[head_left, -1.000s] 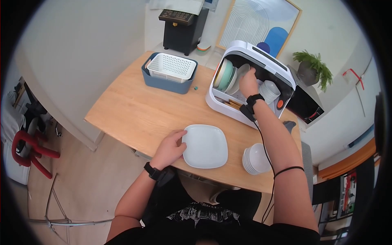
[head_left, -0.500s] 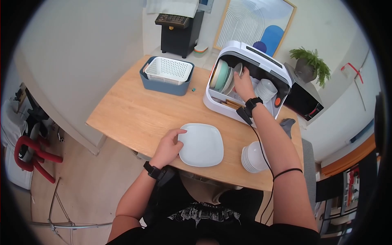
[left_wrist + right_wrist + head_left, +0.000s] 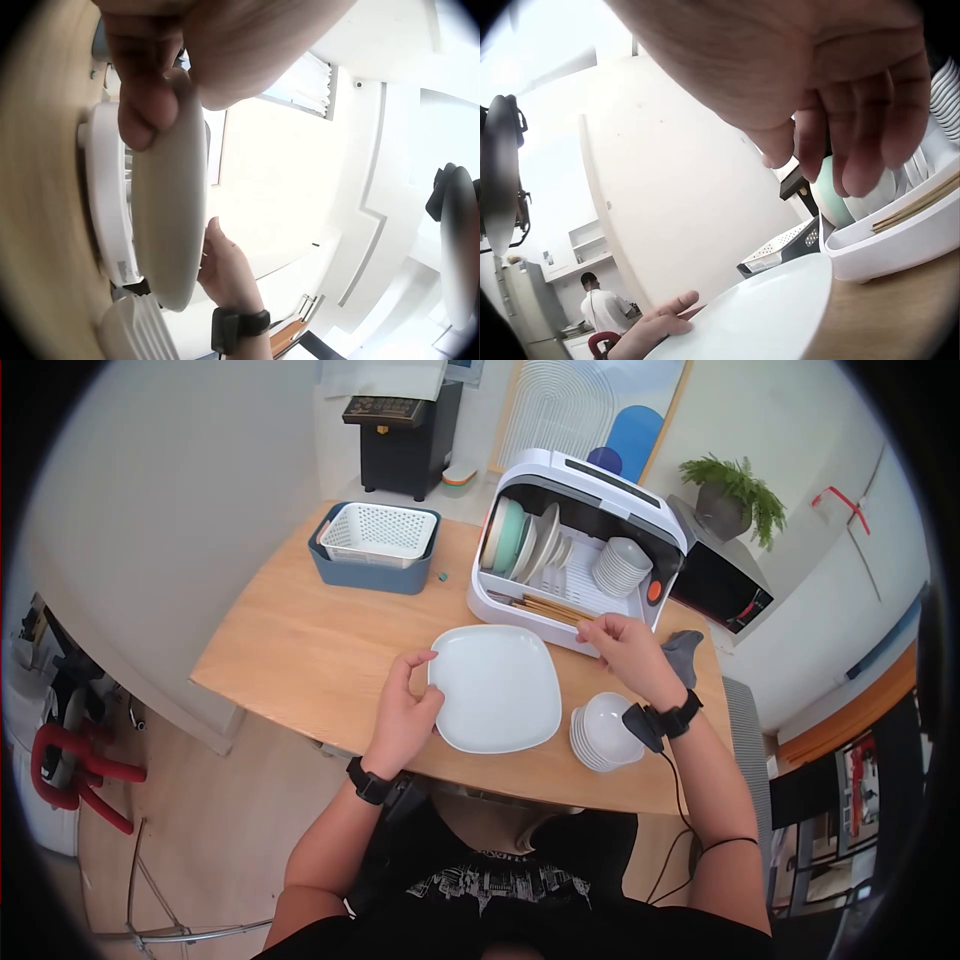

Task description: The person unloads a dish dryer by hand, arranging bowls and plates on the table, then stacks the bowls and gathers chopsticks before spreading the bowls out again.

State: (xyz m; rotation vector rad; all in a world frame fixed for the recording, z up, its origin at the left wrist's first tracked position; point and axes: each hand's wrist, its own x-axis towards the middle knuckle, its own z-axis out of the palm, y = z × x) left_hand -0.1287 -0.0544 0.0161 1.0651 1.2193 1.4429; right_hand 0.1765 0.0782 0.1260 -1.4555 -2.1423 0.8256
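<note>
A white square plate with rounded corners (image 3: pixel 497 690) is held over the front of the table. My left hand (image 3: pixel 403 712) pinches its left edge, and the left wrist view shows thumb and fingers (image 3: pixel 150 105) on either side of the rim. My right hand (image 3: pixel 632 658), fingers loosely bent and holding nothing, hovers in front of the white dish cabinet (image 3: pixel 560 630). Inside the cabinet, plates (image 3: pixel 540 545) stand on edge at the left, and small bowls (image 3: pixel 622 567) are stacked at the right. Wooden chopsticks (image 3: pixel 545 609) lie in its front tray.
A stack of white bowls (image 3: pixel 606 732) sits by my right wrist. A white basket inside a blue-grey bin (image 3: pixel 372 575) stands at the back left. A grey cloth (image 3: pixel 683 656) lies at the table's right side. A cable (image 3: pixel 680 790) hangs from my right wrist.
My right hand has left the plates inside the cabinet and come back toward me, in front of it. The square plate, gripped by my left hand, looks larger and closer to the camera.
</note>
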